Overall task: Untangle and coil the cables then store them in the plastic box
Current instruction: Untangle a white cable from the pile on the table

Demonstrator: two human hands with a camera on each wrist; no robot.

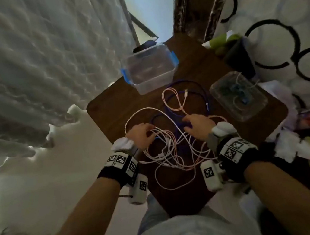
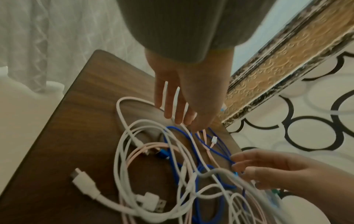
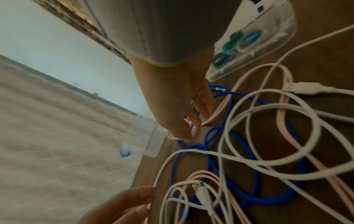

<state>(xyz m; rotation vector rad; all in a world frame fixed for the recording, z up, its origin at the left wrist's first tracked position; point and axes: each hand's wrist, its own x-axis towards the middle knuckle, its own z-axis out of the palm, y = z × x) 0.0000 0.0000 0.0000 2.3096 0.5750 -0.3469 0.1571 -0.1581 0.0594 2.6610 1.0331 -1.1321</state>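
A tangle of white cable (image 1: 146, 114), pink cable (image 1: 175, 99) and blue cable (image 1: 195, 86) lies spread over the brown wooden table (image 1: 113, 107). The clear plastic box (image 1: 155, 81) with blue clips stands open at the table's far side, apart from the cables. My left hand (image 1: 150, 132) reaches onto the left side of the pile. In the left wrist view its straight fingers (image 2: 177, 115) touch a white loop (image 2: 122, 106). My right hand (image 1: 187, 123) lies on the right side, its fingertips (image 3: 196, 121) among pink and blue strands (image 3: 268, 198). Neither hand plainly grips a cable.
A clear lid or tray (image 1: 240, 98) with blue and green bits lies right of the cables. A dark pot with green leaves (image 1: 239, 57) stands at the far right corner. A white curtain (image 1: 34, 64) hangs left. The table's near edge is by my body.
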